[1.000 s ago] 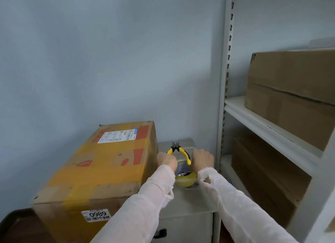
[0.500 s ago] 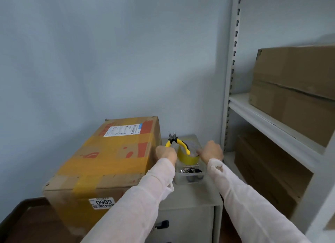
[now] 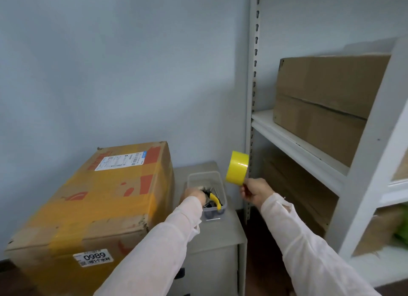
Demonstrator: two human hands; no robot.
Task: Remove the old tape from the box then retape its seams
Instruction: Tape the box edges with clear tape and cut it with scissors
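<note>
The big cardboard box [image 3: 106, 185] stands just left of the grey worktop [image 3: 229, 229], with old yellow tape [image 3: 88, 209] across its top. It looks bulky and stiff; the thin tape is probably best taken at a loose edge. The right hand [image 3: 254, 190] pinches the light tape roll [image 3: 237, 166] in the air. The left hand [image 3: 193, 194] is in the clear bin [image 3: 217, 178] at the pliers [image 3: 215, 199]; whether it grips them I cannot tell.

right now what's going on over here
A person is gathering tools at a small cabinet. The right hand holds a yellow tape roll up in the air, just left of the shelf post. The left hand grips the pliers down in the clear bin on the cabinet. The box sits to the left, its old tape not yet removed.
</note>
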